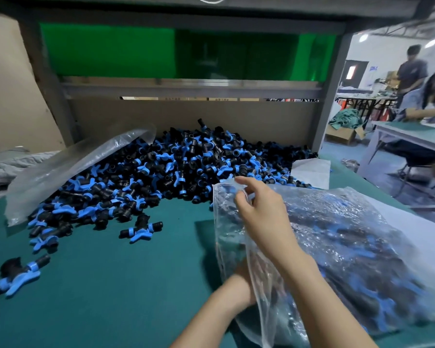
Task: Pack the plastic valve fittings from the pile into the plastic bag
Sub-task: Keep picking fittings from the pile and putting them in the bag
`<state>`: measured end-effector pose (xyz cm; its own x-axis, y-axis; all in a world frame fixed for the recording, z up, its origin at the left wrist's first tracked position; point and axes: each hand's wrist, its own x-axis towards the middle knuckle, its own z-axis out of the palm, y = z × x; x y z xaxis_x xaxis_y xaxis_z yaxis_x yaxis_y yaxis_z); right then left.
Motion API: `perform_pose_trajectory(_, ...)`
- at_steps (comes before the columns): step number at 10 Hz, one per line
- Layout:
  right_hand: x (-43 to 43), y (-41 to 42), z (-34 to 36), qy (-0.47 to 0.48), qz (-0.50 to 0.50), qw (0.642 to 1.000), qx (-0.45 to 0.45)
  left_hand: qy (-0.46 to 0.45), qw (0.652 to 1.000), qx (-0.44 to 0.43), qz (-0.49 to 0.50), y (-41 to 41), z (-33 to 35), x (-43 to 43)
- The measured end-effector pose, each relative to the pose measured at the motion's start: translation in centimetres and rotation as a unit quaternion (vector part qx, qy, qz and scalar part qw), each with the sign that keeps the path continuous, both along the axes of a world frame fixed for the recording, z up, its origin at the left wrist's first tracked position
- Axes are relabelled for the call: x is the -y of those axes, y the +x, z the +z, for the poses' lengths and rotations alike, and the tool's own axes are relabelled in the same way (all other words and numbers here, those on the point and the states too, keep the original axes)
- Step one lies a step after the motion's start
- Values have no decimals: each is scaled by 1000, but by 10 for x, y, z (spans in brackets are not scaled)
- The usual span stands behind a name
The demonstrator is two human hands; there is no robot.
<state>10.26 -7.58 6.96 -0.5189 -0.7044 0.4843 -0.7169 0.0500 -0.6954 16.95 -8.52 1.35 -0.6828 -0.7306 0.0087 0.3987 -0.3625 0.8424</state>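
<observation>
A big pile of black valve fittings with blue handles (176,169) covers the back of the green table (111,285). A clear plastic bag (349,247), holding many fittings, lies at the right. My right hand (261,212) pinches the bag's open top edge near the pile. My left hand (239,285) reaches into the bag's lower side; its fingers are hidden behind the plastic. Loose fittings lie at the front left, one (18,277) near the table's edge and another (141,231) just off the pile.
An empty clear bag (68,169) lies over the pile's left side. White bags (312,172) lie at the back right. A cardboard wall and a grey frame post (332,96) close the bench. People work at other tables at the far right.
</observation>
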Motion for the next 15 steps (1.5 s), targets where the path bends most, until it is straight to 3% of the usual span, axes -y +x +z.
perform_pose_trajectory(1,0,1,-11,7,-11,1000,10,174,972,-113,109,-7,-3,21)
perform_pose_trajectory(2,2,3,-29,-11,-41,998,36,-373,879,274,111,12,-26,31)
perform_pose_trajectory(3,7,6,-47,-15,-84,995,57,-545,699,424,187,50,-43,55)
perform_pose_trajectory(4,10,7,-64,-10,-114,991,66,-492,654,472,327,96,-35,88)
perform_pose_trajectory(5,8,3,-79,8,-129,990,52,-428,597,588,338,136,-39,122)
perform_pose_trajectory(6,8,0,-86,31,-138,990,20,-366,591,653,300,151,-45,135)
perform_pose_trajectory(7,9,-2,-87,55,-134,989,-8,-389,568,669,281,149,-46,138)
perform_pose_trajectory(8,8,-2,-88,62,-135,989,-17,-392,564,672,277,150,-48,144)
perform_pose_trajectory(10,7,-2,-88,65,-134,989,-20,-452,598,589,302,144,-55,141)
perform_pose_trajectory(11,8,-2,-88,64,-134,989,-23,-463,691,451,323,129,-50,129)
perform_pose_trajectory(12,8,-3,-89,64,-131,989,-30,-410,791,328,316,114,-44,110)
perform_pose_trajectory(13,7,-3,-90,62,-119,990,-48,-347,856,258,283,105,-37,94)
perform_pose_trajectory(15,6,1,-86,9,-45,993,-112,-263,914,191,243,101,-31,86)
